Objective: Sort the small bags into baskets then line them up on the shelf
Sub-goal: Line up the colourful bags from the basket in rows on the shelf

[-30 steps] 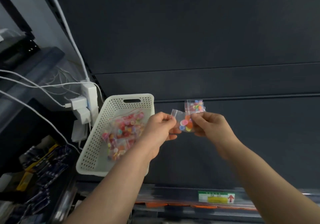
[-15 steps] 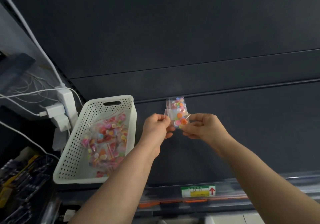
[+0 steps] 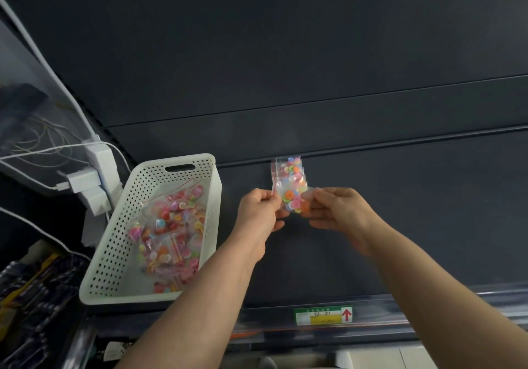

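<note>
A few clear bags of colourful buttons, perhaps two or three stacked, stand upright just right of the white basket. The left hand pinches their left edge, the right hand their right edge. Loose bags fill the basket, which sits on the dark shelf
</note>
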The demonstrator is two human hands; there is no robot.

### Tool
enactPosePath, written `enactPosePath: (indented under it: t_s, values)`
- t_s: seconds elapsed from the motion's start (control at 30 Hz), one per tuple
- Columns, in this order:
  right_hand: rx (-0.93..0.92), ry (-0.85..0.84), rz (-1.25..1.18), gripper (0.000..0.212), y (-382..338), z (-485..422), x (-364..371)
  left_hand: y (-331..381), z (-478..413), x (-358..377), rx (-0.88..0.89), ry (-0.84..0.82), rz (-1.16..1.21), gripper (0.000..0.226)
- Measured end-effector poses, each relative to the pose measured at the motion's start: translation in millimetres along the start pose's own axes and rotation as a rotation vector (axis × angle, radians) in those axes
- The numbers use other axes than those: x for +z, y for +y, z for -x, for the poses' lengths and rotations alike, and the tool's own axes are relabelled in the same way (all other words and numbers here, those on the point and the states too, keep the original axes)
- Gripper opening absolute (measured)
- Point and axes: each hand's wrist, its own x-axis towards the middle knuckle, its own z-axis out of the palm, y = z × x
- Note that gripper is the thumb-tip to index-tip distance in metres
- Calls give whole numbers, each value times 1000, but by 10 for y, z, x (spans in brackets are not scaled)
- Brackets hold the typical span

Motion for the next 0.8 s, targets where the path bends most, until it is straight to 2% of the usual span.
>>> enactPosePath:
  t_s: [0.17,0.33,0.53,0.7,0.8]
  values:
    - [-9,89,151,5,94,-78,-21,-124,-46,-45,-39,-2,-182,6]
    - [-135,269,438,21,117,-246,-12,-202,-189,3,116,131,-457,8]
    - [-180,339,597,31,157,-464,14,-203,-345,84,170,200,-671,8]
    - [-207,365,655,31,160,-473,19,-188,-360,103,185,242,-726,25]
    - [-243,361,788,25,100,-409,59,-48,-297,39,239,281,-712,26]
